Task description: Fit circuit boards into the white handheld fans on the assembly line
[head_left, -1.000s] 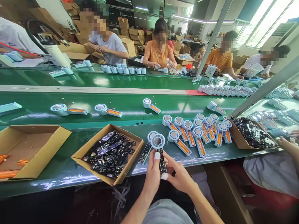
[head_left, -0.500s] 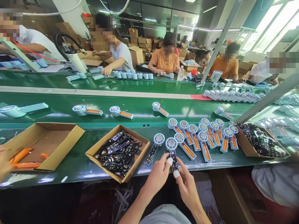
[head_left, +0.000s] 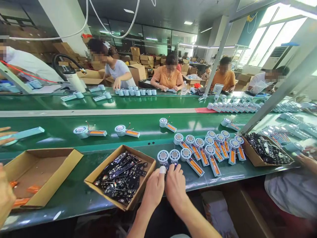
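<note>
My left hand is curled over the handle of a light-blue handheld fan body, its thumb wearing a white finger cot. Right beside it, my right hand has its fingers bent over the handle of a second handheld fan body. A bit of black circuit board shows at that handle's top; my hands hide the rest of both handles. Just right of them lies another fan body with an orange strip in its open handle. The two hands are close together at the bench edge.
A cardboard box of black circuit boards stands left of my hands, another box at right. Several fan bodies lie grouped on the bench. More sit on the green belt. At far left, a co-worker's hand is beside a box.
My hands have shifted left from the one fan body both were on; now each is at its own, the two fan heads closer together. The view has tilted upward.
</note>
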`<state>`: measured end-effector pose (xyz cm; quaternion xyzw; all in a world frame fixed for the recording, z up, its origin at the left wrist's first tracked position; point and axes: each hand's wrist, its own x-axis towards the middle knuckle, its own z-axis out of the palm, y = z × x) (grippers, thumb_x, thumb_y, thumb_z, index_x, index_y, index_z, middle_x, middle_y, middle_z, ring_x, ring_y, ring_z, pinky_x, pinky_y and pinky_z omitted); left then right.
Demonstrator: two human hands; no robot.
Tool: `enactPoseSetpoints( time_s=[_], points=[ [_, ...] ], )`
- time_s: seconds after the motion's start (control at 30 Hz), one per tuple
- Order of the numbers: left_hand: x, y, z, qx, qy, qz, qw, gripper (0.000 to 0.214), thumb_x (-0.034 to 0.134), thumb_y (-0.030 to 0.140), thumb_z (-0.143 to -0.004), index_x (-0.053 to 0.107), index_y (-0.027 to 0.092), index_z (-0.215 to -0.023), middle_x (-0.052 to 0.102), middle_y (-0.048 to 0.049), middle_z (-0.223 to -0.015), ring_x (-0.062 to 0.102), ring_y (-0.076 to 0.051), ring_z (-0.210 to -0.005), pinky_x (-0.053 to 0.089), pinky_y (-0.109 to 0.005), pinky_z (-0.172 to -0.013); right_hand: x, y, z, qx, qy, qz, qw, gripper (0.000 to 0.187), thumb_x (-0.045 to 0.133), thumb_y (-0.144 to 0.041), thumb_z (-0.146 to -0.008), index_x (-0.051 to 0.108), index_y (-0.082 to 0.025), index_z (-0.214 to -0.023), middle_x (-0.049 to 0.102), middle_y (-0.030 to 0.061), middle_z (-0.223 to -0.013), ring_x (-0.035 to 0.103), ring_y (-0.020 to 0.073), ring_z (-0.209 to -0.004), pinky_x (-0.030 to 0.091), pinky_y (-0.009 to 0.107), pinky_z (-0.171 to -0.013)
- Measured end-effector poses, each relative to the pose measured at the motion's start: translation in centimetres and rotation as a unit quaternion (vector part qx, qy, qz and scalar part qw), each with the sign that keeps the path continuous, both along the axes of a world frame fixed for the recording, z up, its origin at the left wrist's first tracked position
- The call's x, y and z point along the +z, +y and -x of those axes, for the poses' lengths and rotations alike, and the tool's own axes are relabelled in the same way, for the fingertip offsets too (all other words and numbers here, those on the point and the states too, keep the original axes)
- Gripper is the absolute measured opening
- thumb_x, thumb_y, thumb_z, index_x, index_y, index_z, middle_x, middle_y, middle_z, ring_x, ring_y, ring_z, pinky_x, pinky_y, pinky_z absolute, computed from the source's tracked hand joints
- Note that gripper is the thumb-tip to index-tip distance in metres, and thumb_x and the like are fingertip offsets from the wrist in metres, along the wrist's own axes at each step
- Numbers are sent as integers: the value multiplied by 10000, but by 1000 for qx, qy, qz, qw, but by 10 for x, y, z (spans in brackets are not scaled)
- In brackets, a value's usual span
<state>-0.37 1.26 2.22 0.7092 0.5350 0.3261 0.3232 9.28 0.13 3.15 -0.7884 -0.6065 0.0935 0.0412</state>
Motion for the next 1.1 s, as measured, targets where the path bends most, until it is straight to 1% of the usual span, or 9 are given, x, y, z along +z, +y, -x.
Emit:
enactPoseSetpoints(
  time_s=[0.07, 0.17, 0.3, 0.47, 0.57, 0.67, 0.8, 0.93, 1.1],
  points=[
    [-1, -2, -1, 11, -1, -29, 1000, 560, 238, 431, -1015, 731, 192, -902, 762, -120, -912, 704, -281, -923, 571, -446, -857, -16, 8, 13, -22, -29, -17, 999, 251, 438, -64, -952, 599, -123, -1136, 569, 302, -1315, 672, 332, -1015, 545, 431, -762],
    [-14, -13, 4, 49, -29, -135, 989, 446, 321, 370, -1005, 726, 183, -1020, 742, -137, -1067, 687, -287, -1025, 571, -460, -891, -27, 8, 0, 36, 9, -45, 998, 230, 486, -71, -932, 603, -143, -1117, 590, 256, -1288, 656, 332, -1052, 528, 449, -829],
    [-45, -26, 15, 52, -91, -277, 955, 383, 310, 241, -1001, 638, 199, -1193, 664, -139, -1241, 642, -273, -1158, 550, -439, -958, 8, 20, -62, 179, 170, -73, 966, 144, 544, -223, -967, 574, -197, -1106, 644, 94, -1099, 662, 223, -951, 526, 324, -810],
    [-82, -10, 2, 23, 87, -250, 964, 332, 438, 208, -947, 647, 170, -1203, 643, -161, -1295, 588, -328, -1242, 531, -494, -994, 76, 126, -138, 70, 27, -41, 996, 276, 435, -261, -1045, 532, -133, -1270, 603, 149, -1226, 633, 229, -1042, 502, 351, -909],
    [-94, 3, -11, 20, 148, -215, 965, 355, 471, 214, -914, 658, 140, -1206, 606, -185, -1342, 527, -383, -1307, 500, -567, -1017, 83, 192, -167, 11, -28, -15, 999, 316, 535, -309, -1021, 564, -127, -1278, 597, 148, -1269, 625, 256, -1089, 521, 438, -931],
    [-92, 15, -14, 8, 123, -174, 977, 349, 505, 233, -890, 670, 144, -1184, 630, -182, -1282, 553, -374, -1268, 498, -567, -1017, 73, 221, -182, -8, -67, 17, 998, 345, 628, -350, -978, 592, -173, -1272, 612, 93, -1275, 641, 238, -1073, 559, 449, -900],
    [-69, 32, -6, -2, 18, -112, 994, 265, 532, 272, -890, 685, 176, -1084, 688, -149, -1109, 638, -321, -1101, 538, -506, -950, 61, 232, -177, 34, -101, 37, 994, 367, 620, -333, -983, 573, -172, -1310, 577, 112, -1343, 611, 266, -1151, 529, 487, -956],
    [-52, 41, -2, 31, -96, -64, 993, 203, 500, 308, -938, 664, 190, -921, 704, -102, -928, 673, -253, -898, 560, -395, -826, 50, 249, -141, 157, -101, 62, 980, 386, 651, -337, -959, 593, -189, -1310, 481, 140, -1470, 503, 312, -1310, 445, 501, -1058],
    [-48, 43, -4, 64, -138, -56, 987, 281, 445, 326, -975, 598, 201, -776, 658, -52, -783, 636, -203, -764, 509, -301, -716, 38, 288, -79, 241, -91, 95, 962, 349, 631, -348, -976, 593, -174, -1276, 599, 98, -1306, 626, 252, -1115, 541, 474, -936]
  ],
)
